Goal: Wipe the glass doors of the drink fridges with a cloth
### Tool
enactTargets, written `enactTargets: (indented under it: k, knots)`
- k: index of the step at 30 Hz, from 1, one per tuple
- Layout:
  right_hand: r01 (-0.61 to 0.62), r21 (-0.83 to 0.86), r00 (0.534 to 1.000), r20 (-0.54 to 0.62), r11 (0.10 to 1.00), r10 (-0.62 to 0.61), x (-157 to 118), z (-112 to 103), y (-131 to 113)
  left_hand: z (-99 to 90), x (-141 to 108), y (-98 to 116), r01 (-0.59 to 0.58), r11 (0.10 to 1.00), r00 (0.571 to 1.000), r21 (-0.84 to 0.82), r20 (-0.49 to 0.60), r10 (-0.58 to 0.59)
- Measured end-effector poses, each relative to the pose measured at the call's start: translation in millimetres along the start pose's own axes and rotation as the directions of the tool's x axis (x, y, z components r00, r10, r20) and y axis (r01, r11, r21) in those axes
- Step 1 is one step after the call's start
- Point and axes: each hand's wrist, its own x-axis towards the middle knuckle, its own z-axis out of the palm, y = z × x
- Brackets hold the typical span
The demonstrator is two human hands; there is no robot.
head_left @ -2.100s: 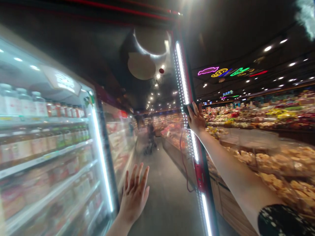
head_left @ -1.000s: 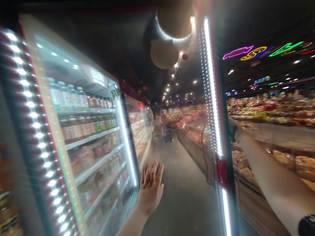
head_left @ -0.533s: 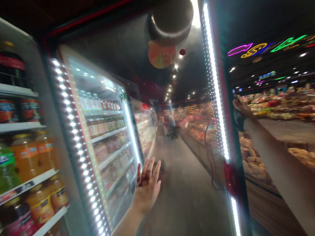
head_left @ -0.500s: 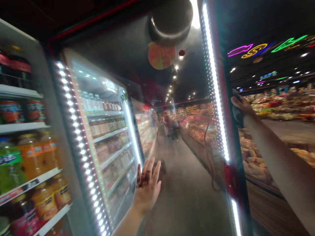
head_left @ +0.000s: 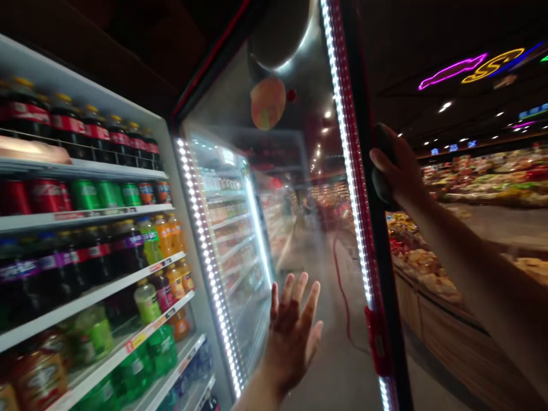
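Observation:
A glass cooler door [head_left: 317, 251] stands swung out in front of me, with LED strips down both sides. My left hand [head_left: 291, 331] has its fingers spread and its palm turned to the glass; whether it touches the pane I cannot tell. My right hand [head_left: 400, 171] is closed around a dark rounded part at the door's outer edge, with the thumb on the near side. Below that hand, a red fitting [head_left: 377, 339] is fixed to the door frame.
Cooler shelves [head_left: 103, 288] on the left hold dark soda bottles [head_left: 96, 131], green cans [head_left: 85, 194] and juice bottles. Through or in the glass show lit shelves [head_left: 231, 217] and a thin red cord [head_left: 340, 279]. Beyond the door on the right stands a wood-sided produce stand [head_left: 440, 337].
The view has turned left, and more of the stocked shelves shows. The door looks narrower, its outer edge further left. Both hands keep their poses, right hand still at the edge.

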Motion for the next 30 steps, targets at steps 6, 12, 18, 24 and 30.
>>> enactTargets:
  k: [6, 12, 18, 24, 30]
  knots:
    - [0.308, -0.001, 0.947, 0.091, 0.951, -0.307, 54, -5, -86, -87.7, 59, 28, -0.065, 0.998, 0.998, 0.0, -0.021, 0.065]
    - [0.452, 0.112, 0.878, 0.122, 0.885, -0.463, 95, 7, -177, -155.6, 74, 38, 0.188, 0.982, 0.982, 0.003, -0.002, -0.188]
    - [0.485, 0.276, 0.852, 0.066, 0.83, -0.52, 91, 38, -262, -213.9, 27, 16, 0.466, 0.88, 0.875, 0.089, -0.198, -0.443]
    - [0.498, 0.526, 0.836, -0.08, 0.689, -0.543, 60, 82, -346, -280.7, 10, -12, 0.651, 0.683, 0.755, 0.331, -0.377, -0.537]
    - [0.414, 0.772, 0.865, -0.17, 0.482, -0.472, 28, 150, -404, -325.0, 0, -41, 0.728, 0.464, 0.681, 0.504, -0.46, -0.57]
